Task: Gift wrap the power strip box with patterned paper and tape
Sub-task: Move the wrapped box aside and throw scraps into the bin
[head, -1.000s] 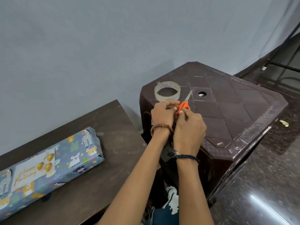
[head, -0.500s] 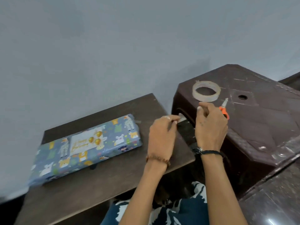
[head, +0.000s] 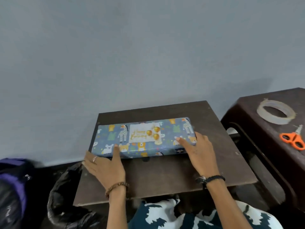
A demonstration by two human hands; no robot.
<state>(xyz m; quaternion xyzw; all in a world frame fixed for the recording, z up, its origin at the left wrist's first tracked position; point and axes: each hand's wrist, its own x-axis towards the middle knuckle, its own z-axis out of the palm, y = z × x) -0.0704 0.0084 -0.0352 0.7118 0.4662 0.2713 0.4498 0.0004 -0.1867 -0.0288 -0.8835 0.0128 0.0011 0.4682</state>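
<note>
The box wrapped in blue animal-patterned paper (head: 109, 138) lies flat across the far half of a small dark wooden table (head: 165, 177), with a white "Happy Birthday" label on top. My left hand (head: 105, 167) is at its near left edge, thumb pressed on top, fingers spread along the front. My right hand (head: 198, 151) covers the box's near right corner, fingers over the top. I cannot make out any loose tape piece.
A dark plastic stool (head: 252, 134) stands to the right, carrying a clear tape roll (head: 264, 113) and orange scissors (head: 293, 139). A black plastic bag (head: 66, 195) and a purple bag (head: 13, 179) sit on the floor at left. A grey wall rises behind.
My right hand let go of the scissors, which now lie on the stool. Both hands moved left from the stool to the wrapped box, and my view swung left.
</note>
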